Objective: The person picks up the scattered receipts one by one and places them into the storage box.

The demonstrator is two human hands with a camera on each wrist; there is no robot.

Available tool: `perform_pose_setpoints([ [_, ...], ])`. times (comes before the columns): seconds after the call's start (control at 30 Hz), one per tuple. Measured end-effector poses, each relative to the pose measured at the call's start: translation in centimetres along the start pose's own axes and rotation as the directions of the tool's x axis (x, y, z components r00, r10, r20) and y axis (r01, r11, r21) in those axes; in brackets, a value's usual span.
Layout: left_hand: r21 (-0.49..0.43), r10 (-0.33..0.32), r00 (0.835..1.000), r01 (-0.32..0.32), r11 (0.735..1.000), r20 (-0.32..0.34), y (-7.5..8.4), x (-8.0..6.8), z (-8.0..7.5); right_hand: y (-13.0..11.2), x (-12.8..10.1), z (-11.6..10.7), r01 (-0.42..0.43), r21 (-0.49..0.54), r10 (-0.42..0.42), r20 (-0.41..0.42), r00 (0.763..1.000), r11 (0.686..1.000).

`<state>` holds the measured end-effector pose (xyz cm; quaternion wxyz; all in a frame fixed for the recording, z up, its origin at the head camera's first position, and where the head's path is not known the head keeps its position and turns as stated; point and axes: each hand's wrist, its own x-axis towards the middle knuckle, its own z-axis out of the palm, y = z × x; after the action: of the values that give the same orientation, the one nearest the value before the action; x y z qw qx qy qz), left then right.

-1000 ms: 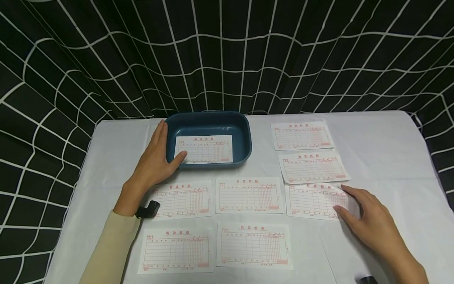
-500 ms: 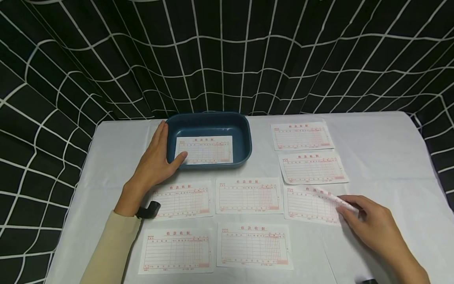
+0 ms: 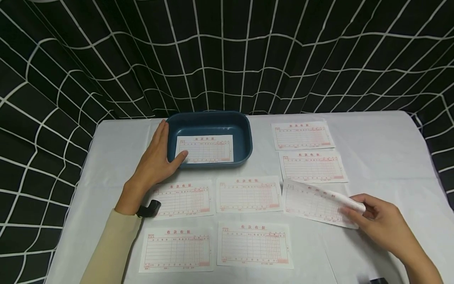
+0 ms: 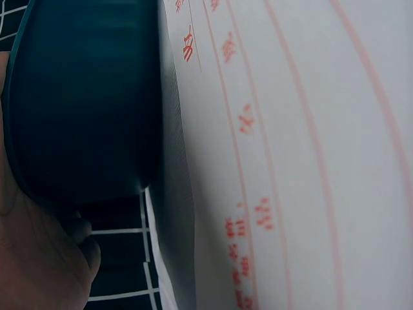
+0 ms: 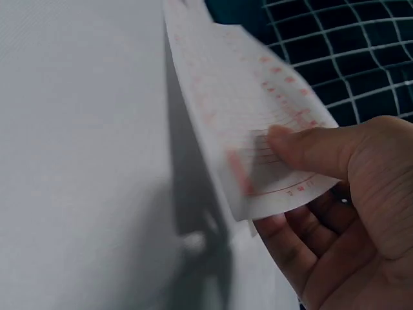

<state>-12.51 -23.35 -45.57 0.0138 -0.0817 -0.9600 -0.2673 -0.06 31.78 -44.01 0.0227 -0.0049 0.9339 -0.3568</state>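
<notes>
My left hand (image 3: 153,161) rests along the left end of a dark blue plastic basin (image 3: 245,138), fingers straight against its side and the thumb over the front rim. Inside the basin lies a white receipt slip (image 3: 205,150) printed in red. My right hand (image 3: 384,223) pinches another receipt slip (image 3: 312,203) by its right end between thumb and fingers. That end is lifted and bowed, casting a shadow on the white cloth in the right wrist view. In the left wrist view, fingertips (image 4: 84,242) show at the basin's outer wall.
Two receipt slips, an upper one (image 3: 302,135) and a lower one (image 3: 313,167), lie right of the basin. Several more, such as a front middle slip (image 3: 254,245), lie in rows before it. A black curtain with white grid lines (image 3: 227,59) hangs behind the white-covered table (image 3: 383,157).
My right hand has pinched the slip, lifted its right end and drawn slightly right and toward the front edge. The left hand and basin have stayed put.
</notes>
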Motion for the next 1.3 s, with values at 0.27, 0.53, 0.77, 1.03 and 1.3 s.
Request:
perform_pose_setpoints([
  [0.27, -0.001, 0.0, 1.0, 0.0, 1.0, 0.002, 0.0, -0.1, -0.1, -1.0, 0.8, -0.9, -0.057, 0.086, 0.052, 0.061, 0.997, 0.995],
  [0.53, -0.005, -0.002, 1.0, 0.002, 1.0, 0.006, 0.0, -0.1, 0.0, -1.8, 2.1, -2.1, -0.11, 0.042, 0.109, 0.024, 0.994, 0.993],
  [0.77, -0.002, 0.001, 1.0, -0.001, 1.0, 0.007, 0.0, -0.1, 0.0, -2.5, 3.7, -3.2, -0.058, 0.21, 0.061, -0.005, 0.998, 0.976],
  [1.03, 0.001, 0.007, 1.0, -0.007, 1.0, 0.005, 0.1, -0.2, -0.2, -4.9, 6.6, -2.9, -0.052, 0.269, 0.051, 0.011, 0.999, 0.962],
  [1.3, 0.005, -0.004, 1.0, 0.004, 1.0, 0.009, 0.1, -0.1, -0.2, -8.9, 9.9, -0.6, -0.036, 0.34, 0.007, 0.085, 0.996, 0.94],
])
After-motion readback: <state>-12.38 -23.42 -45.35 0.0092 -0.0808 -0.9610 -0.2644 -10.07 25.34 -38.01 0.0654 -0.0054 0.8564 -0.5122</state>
